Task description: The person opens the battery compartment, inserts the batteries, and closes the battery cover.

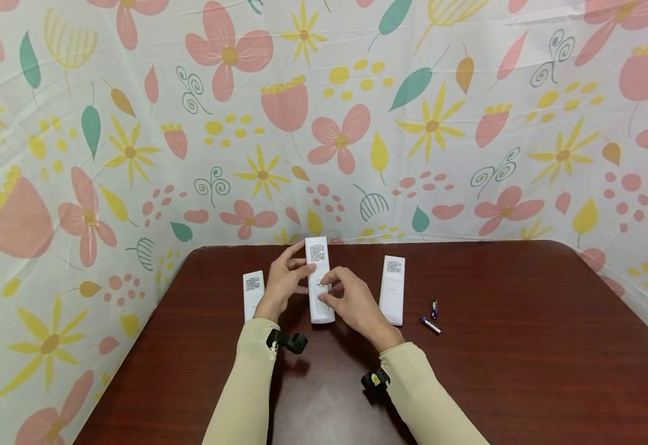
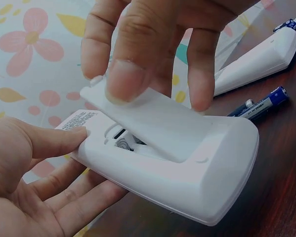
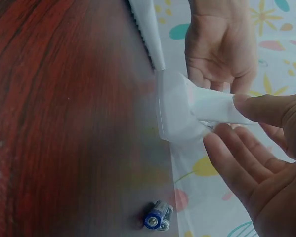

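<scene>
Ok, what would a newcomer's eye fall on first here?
Probably the white remote at the centre, held in the left hand while the right hand pinches its battery cover, tilted up at one end. Behind the table, a bright flower-patterned cloth fills the background. Two batteries lie right of the rightmost remote.

Glossy dk red-brown wood-grain bench (image 1: 530, 346), rounded far corners. From its ctr, head view: long white plastic remote (image 1: 251, 296), label up, approx 10 o'clock, partly hidden; 2nd long white plastic remote (image 1: 392, 296), label up, approx 12; two small blue-and-silver cylindrical batteries (image 1: 430, 325), approx 2, v. near each other.
</scene>
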### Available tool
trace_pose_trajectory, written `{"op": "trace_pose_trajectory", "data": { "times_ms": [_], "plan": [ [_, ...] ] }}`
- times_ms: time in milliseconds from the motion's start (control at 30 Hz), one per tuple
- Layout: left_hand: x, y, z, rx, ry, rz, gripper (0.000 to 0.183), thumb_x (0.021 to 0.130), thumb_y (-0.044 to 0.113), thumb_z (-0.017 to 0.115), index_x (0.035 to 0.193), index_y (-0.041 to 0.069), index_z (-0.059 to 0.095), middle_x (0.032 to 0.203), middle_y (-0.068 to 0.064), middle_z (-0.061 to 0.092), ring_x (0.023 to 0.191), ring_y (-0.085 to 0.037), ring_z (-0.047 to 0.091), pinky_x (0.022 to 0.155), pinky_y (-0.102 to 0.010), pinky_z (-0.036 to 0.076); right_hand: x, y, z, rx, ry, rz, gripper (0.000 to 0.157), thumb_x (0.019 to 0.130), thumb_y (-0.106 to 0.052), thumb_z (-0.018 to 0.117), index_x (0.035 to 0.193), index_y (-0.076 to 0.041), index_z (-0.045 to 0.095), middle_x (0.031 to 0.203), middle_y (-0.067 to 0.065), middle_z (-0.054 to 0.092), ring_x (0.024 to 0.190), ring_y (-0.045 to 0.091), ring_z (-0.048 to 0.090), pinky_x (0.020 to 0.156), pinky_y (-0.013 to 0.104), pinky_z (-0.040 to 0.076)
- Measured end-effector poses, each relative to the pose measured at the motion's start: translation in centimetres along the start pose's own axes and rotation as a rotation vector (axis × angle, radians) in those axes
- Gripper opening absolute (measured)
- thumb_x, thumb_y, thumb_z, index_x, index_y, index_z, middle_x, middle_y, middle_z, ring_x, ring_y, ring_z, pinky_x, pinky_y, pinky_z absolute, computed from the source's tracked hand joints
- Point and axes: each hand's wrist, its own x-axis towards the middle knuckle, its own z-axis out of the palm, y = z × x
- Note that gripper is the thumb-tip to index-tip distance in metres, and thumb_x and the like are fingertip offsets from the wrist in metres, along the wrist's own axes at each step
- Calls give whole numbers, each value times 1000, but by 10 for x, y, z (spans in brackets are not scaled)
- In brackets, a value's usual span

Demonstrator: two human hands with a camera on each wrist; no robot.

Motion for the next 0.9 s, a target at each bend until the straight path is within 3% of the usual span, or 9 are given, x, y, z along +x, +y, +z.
{"op": "trace_pose_trajectory", "data": {
  "times_ms": [367,667,900],
  "plan": [
    [-1,2,-2,3,0,1,65,100,6,77,157,27,55,127,-17,70,99,-28,73,65,-42,65,0,-4,-1,66,-29,40,28,95,0,80,116,-14,69,112,2,69,94,19,70,72,33,61],
    [-1,1,-3,4,-3,-5,64,100,8,77,157,29,55,127,-16,70,100,-30,73,67,-43,65,0,-1,-8,194,1,17,29,95,2,79,119,-11,73,110,6,68,94,21,71,71,31,63],
    [0,1,-1,10,0,-12,63,100,8,77,156,29,56,126,-14,70,100,-29,74,69,-45,65,-1,-4,-14,278,-2,30,32,96,4,77,125,-7,72,116,12,66,93,28,72,75,41,65]
  ]
}}
